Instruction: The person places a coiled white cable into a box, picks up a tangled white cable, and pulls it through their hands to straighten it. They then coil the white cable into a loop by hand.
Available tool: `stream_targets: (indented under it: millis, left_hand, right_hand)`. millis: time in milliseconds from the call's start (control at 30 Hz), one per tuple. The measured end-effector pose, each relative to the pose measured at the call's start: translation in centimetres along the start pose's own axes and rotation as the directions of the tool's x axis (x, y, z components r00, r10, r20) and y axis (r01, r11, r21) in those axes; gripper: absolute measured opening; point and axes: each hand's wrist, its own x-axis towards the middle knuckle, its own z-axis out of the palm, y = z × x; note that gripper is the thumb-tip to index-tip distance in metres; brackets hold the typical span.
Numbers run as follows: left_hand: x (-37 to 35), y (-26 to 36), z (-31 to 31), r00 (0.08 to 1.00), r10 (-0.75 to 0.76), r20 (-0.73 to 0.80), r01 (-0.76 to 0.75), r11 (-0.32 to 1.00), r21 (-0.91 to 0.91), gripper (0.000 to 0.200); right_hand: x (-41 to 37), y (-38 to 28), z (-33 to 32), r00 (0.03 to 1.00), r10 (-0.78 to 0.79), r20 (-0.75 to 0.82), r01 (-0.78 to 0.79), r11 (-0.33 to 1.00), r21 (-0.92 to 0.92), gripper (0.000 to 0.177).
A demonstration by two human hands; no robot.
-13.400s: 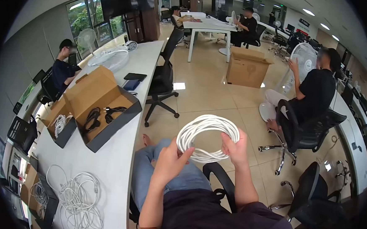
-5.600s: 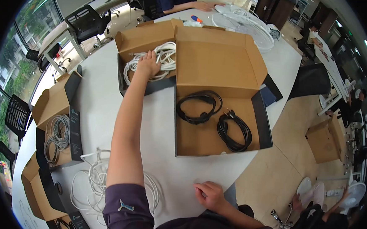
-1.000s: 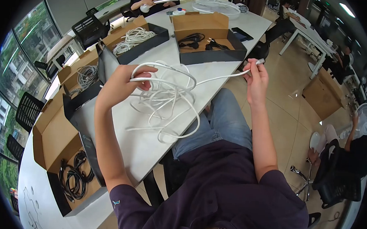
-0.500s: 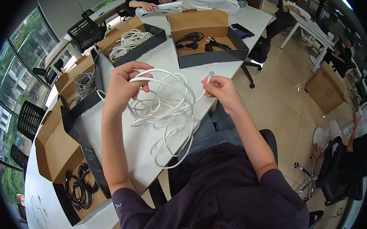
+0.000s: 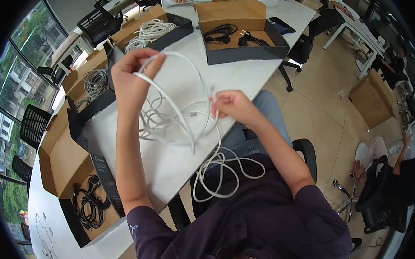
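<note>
Office tabletop (image 5: pixel 167 167), white and long, carries open cardboard boxes (image 5: pixel 245 56) along its far and left edges. From the head view, the left hand (image 5: pixel 130 75), raised over the middle, pinches several loose loops of the white cable (image 5: pixel 169 125). The right hand (image 5: pixel 232 107), at the near edge, closes its grip on one strand. Slack hangs off that edge over the lap. This looks like coiling; a neat next loop calls for drawing that slack up.

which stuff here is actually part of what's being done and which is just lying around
In hand: tangled white cable, held by left hand and right hand.
Lying about: box of black cords, box of coiled white cables, phone.
</note>
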Motion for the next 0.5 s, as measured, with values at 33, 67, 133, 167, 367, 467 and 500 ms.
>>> stream_targets:
  millis: [33, 67, 133, 167, 367, 467, 500]
  left_hand:
    - [0.2, -0.3, -0.2, 0.999, -0.011, -0.039, 0.012, 0.999, 0.03, 0.01]
    - [0.4, -0.7, -0.5, 0.997, -0.006, -0.079, 0.006, 1.0, -0.006, 0.011]
    - [1.2, -2.0, -0.7, 0.98, -0.01, -0.198, -0.021, 0.988, -0.154, 0.014]
    - [1.5, -2.5, -0.8, 0.968, -0.015, -0.251, -0.041, 0.976, -0.216, 0.014]
    - [3.1, -5.3, -1.7, 0.934, -0.224, -0.279, 0.106, 0.918, -0.381, 0.015]
    - [2.9, -6.1, -1.7, 0.937, -0.281, -0.209, 0.168, 0.884, -0.435, 0.015]
    - [2.9, -6.2, -1.8, 0.937, -0.294, -0.19, 0.182, 0.873, -0.453, 0.015]
  right_hand:
    - [-0.2, 0.2, -0.1, 0.998, -0.036, -0.057, 0.039, 0.998, 0.043, 0.037]
    - [-0.4, 0.2, -0.1, 0.974, -0.143, -0.176, 0.133, 0.989, -0.064, 0.038]
    - [-1.1, 0.2, 0.0, 0.725, -0.579, -0.374, 0.352, 0.777, -0.522, 0.034]
    - [-1.8, 0.2, 0.0, 0.529, -0.768, -0.361, 0.355, 0.587, -0.728, 0.032]
    - [-7.9, 7.5, 4.4, 0.684, -0.281, 0.673, 0.716, 0.433, -0.548, 0.045]
    - [-8.6, 12.7, 3.6, 0.714, -0.024, 0.7, 0.616, 0.497, -0.612, 0.056]
    - [-7.9, 12.1, 3.3, 0.717, 0.082, 0.693, 0.571, 0.502, -0.65, 0.055]
